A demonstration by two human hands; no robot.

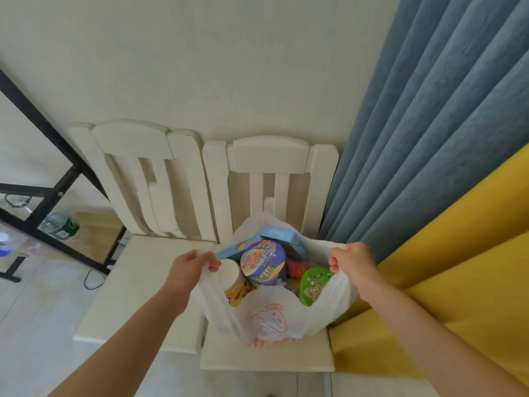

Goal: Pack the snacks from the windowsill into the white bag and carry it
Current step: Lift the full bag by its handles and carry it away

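Observation:
The white bag [272, 319], thin plastic with an orange print, stands on the seat of the right white chair [266, 356]. My left hand [191, 267] pinches its left handle and my right hand [353, 262] grips its right handle, holding the mouth wide. Inside I see a purple-lidded noodle bowl [263, 263], a green-lidded cup [315, 285], a yellow cup with a white lid [234, 282], two light blue boxes [282, 234] and a red packet [296, 267].
A second white chair [137, 285] stands to the left against the wall. A blue curtain [429, 138] and a yellow padded surface [458, 282] are on the right. A black metal frame [43, 190] with a clear water jug [58, 226] stands at the left.

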